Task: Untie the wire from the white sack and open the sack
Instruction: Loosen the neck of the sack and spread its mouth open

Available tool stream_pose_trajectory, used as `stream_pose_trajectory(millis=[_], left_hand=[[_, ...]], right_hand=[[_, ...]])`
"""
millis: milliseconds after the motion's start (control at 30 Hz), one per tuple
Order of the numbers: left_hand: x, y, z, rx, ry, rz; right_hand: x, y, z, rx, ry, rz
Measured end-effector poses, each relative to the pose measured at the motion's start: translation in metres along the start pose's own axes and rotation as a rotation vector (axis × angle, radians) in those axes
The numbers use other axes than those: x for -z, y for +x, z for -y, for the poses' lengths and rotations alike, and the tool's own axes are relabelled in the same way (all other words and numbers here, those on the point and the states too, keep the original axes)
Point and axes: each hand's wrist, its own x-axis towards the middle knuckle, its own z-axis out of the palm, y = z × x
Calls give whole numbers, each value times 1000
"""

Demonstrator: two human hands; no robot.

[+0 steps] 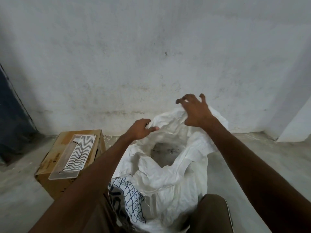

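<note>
Head view. White sack (168, 174) standing upright on the concrete floor (252, 153), between the person's knees, close to the grey wall (151, 56). Mouth of sack pulled wide open; dark interior visible at centre. Blue printed grid with letter-number codes on the near left face of the sack.

Left hand (140, 129) at the far left rim of the sack, fingers curled and thumb pressed down, clenched on a fold of the white fabric. Right hand (196, 113) at the far right rim of the sack, fingers spread and bent, palm over a raised bunch of fabric; contact at the heel of the hand, fingertips clear of the material, so not closed on anything.

Cardboard box (55, 174) on the floor just left of the sack. Clear plastic tray (67, 172) with a white wavy grille lying flat on the box top. Thin black wire (79, 157) resting loose across the tray, well apart from the sack and from both hands.
</note>
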Motion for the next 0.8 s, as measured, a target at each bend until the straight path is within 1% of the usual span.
stream_pose_trajectory(millis=[67, 133, 200, 267, 300, 367, 400, 433, 500, 600, 700, 767, 800], left_hand=[[8, 8, -11, -19, -31, -2], [15, 9, -21, -20, -66, 26], [23, 7, -22, -37, -108, 57], [29, 3, -12, -45, -124, 127], [30, -1, -5, -50, -81, 182], [27, -12, 9, -62, 83, 311], [23, -18, 16, -48, 126, 354], [19, -25, 22, -23, 121, 361], [13, -35, 35, 9, 58, 318], [14, -42, 45, -1, -32, 186], [26, -36, 34, -20, -63, 62], [39, -26, 21, -22, -72, -29], [45, -21, 15, -28, -76, -75]], right_hand=[[-2, 6, 16, 69, 50, 72], [-7, 13, 30, 78, 48, 106], [-11, 17, 36, 71, 51, 90], [-14, 17, 35, 32, 107, 67], [-17, 17, 34, 5, 149, 49], [-19, 15, 32, -52, 216, 1], [-20, 15, 31, -72, 234, -26], [-19, 13, 29, -88, 244, -50], [-19, 11, 23, -113, 244, -74], [-17, 6, 9, -144, 215, -87], [-20, 0, -10, -210, 179, -97], [-25, -1, -18, -257, 132, -60], [-27, 0, -19, -249, 96, -42]])
